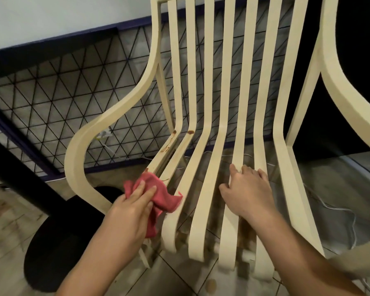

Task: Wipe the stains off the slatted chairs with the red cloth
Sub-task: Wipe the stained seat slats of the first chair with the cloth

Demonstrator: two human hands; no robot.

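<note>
A cream slatted chair (224,129) fills the view, seen from the front. Brown stains (173,139) mark the two leftmost slats near the bend between seat and back. More brown smears lie just above the red cloth (158,190). My left hand (130,210) presses the crumpled red cloth against the front of the leftmost seat slats, fingers stretched over it. My right hand (247,191) rests on the middle seat slats, its fingers spread and bent over them.
A black triangular wire fence (73,99) with a dark frame stands behind the chair. A dark post (19,176) slants at the left, above a round black base (62,242). White cables (338,212) lie on the stained tile floor under the chair.
</note>
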